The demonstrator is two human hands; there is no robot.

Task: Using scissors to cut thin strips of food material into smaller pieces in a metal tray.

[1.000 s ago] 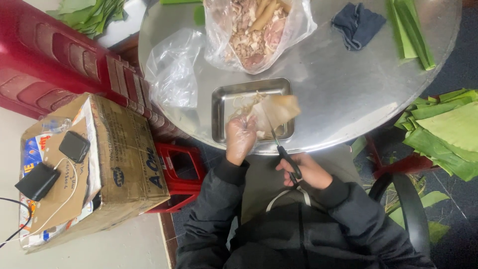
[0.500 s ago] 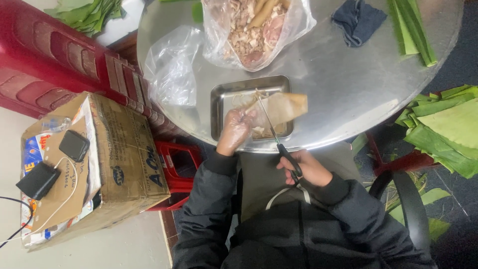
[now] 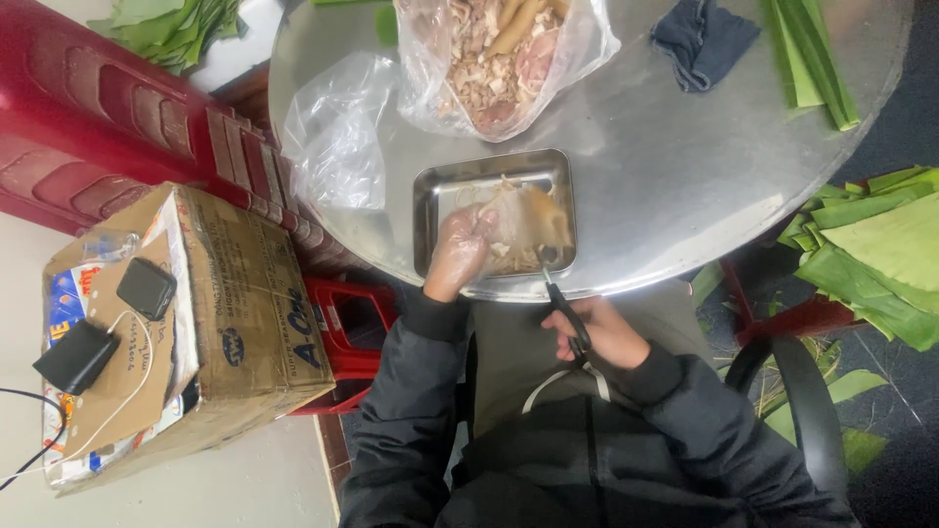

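My left hand (image 3: 456, 252), in a thin clear glove, grips a pale flat piece of food (image 3: 523, 217) and holds it over a rectangular metal tray (image 3: 430, 186). My right hand (image 3: 602, 332) is closed around the black handles of a pair of scissors (image 3: 561, 298). The scissor blades reach up into the lower edge of that piece. Cut strips lie in the tray under it. The tray sits at the near edge of a round metal table (image 3: 665, 176).
A clear bag of meat pieces (image 3: 499, 59) and an empty plastic bag (image 3: 337, 137) lie behind the tray. A dark cloth (image 3: 702, 37) and green leaf strips (image 3: 812, 54) are at the far right. Green leaves (image 3: 871, 249) are piled at the right, a cardboard box (image 3: 225, 303) at the left.
My left hand has shifted the piece of food leftward and lower over the tray. The scissors have moved up so their blades meet the piece.
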